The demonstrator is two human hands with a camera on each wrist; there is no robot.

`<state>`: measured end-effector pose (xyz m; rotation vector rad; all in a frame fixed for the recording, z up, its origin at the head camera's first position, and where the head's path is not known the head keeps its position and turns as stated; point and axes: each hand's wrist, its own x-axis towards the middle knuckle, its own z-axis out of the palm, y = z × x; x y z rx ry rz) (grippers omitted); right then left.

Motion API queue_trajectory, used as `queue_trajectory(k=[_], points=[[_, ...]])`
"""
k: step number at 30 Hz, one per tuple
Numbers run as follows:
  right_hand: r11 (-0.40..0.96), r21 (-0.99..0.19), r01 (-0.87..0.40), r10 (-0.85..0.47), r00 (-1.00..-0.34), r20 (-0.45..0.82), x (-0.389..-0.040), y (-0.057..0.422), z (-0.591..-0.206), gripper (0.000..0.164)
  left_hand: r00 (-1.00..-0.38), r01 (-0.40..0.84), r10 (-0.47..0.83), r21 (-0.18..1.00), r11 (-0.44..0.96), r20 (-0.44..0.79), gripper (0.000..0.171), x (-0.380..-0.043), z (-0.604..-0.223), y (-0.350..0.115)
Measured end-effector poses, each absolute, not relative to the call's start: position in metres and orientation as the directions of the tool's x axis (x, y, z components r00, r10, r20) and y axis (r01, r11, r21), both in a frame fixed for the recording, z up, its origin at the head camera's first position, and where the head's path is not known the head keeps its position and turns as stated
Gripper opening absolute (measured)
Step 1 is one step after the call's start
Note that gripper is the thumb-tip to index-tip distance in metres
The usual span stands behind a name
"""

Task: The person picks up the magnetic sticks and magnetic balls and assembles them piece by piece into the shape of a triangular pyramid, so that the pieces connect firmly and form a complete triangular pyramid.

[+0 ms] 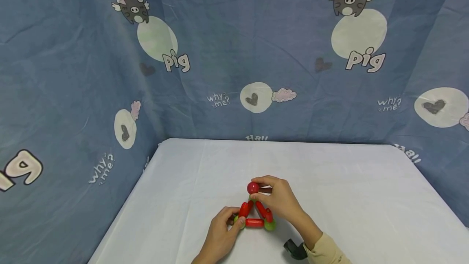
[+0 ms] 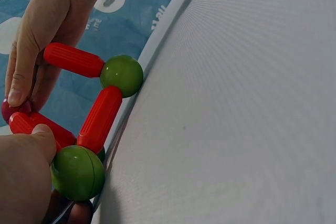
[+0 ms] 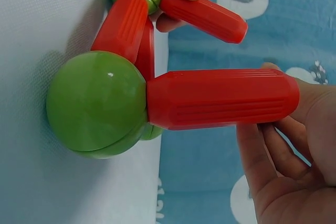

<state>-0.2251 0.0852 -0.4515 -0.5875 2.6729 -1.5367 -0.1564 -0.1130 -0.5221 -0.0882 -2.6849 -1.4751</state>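
Observation:
A triangle of red rods (image 1: 254,223) joined by green balls (image 1: 270,225) rests on the white table. More red rods (image 3: 226,98) rise from its corners. My left hand (image 1: 224,231) grips the left corner's green ball (image 2: 77,173), its thumb by the base of a standing rod (image 3: 205,17). Over the far corner, my right hand (image 1: 280,199) pinches a shiny red ball (image 1: 253,188) between thumb and fingers. In the left wrist view that red ball (image 2: 16,109) is partly hidden. The far green ball is mostly covered in the head view.
The white-covered table (image 1: 329,182) extends around the triangle. A blue cloth (image 1: 220,52) with printed pigs and hearts hangs behind it and at the sides. At my right wrist there is a black device (image 1: 294,249).

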Motion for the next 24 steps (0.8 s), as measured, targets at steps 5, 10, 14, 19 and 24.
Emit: queue_trajectory(k=[5,10,14,19,24], points=[[0.448,-0.827,-0.34,-0.346,-0.919,0.19,-0.2252,0.0862,-0.4524,0.041,-0.995,0.092,0.009,0.84,0.535,0.102,0.019,-0.1573,-0.5222,-0.1123],[0.447,-0.819,-0.36,-0.366,-0.909,0.2,-0.2247,0.0868,-0.4524,0.041,-0.99,0.121,0.007,0.84,0.529,0.139,0.018,-0.1573,-0.5224,-0.1121],[0.441,-0.813,-0.381,-0.38,-0.899,0.215,-0.2244,0.087,-0.4519,0.04,-0.99,0.123,0.001,0.84,0.529,0.144,0.018,-0.1579,-0.5223,-0.1119],[0.425,-0.804,-0.415,-0.414,-0.88,0.235,-0.2244,0.0876,-0.4518,0.039,-0.99,0.115,-0.007,0.835,0.538,0.141,0.017,-0.1596,-0.5227,-0.1116],[0.419,-0.796,-0.437,-0.442,-0.864,0.241,-0.2244,0.088,-0.4531,0.039,-0.991,0.111,-0.007,0.839,0.533,0.136,0.018,-0.1594,-0.5218,-0.1114]])
